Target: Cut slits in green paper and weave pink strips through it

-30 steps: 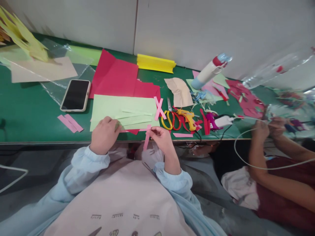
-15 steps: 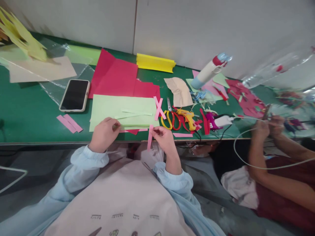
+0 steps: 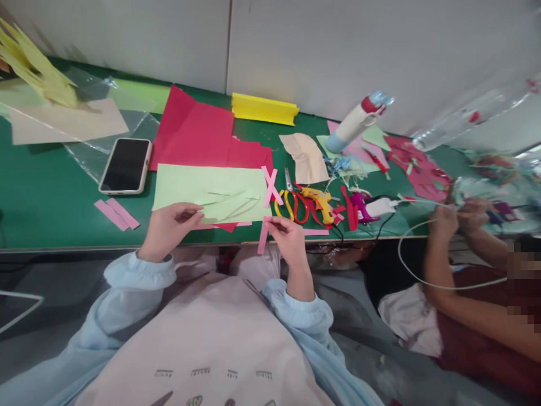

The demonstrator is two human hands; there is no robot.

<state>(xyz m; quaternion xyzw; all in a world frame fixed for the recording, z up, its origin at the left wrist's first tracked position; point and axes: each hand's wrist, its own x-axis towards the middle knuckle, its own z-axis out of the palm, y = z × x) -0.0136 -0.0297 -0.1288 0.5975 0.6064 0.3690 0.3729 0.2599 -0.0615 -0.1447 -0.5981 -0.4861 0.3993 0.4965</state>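
Note:
Between thumb and fingers, my right hand (image 3: 288, 239) pinches a pink paper strip (image 3: 262, 239) that hangs over the table's front edge. My left hand (image 3: 169, 226) is closed in a pinch at the lower left of a pale green sheet (image 3: 177, 183); whether a thin piece lies between its fingertips is hard to tell. Narrow green strips (image 3: 245, 196) lie on that sheet, one looking curved. Two crossed pink strips (image 3: 270, 186) rest at its right edge. Red-and-yellow handled scissors (image 3: 288, 179) lie to the right, beside a yellow glue gun (image 3: 321, 202).
Left are a phone (image 3: 125, 166) and two pink strips (image 3: 116, 214). Behind lie red sheets (image 3: 194, 129) and a folded yellow piece (image 3: 264, 109). Rightward stand a bottle (image 3: 353, 127) and a purple glue gun (image 3: 364, 208) with cables. A co-worker's hands (image 3: 446, 220) work at far right.
My left hand has moved left, its fingers now closer together. My right hand has shifted slightly right with the pink strip. The straight green strip between my hands no longer shows there.

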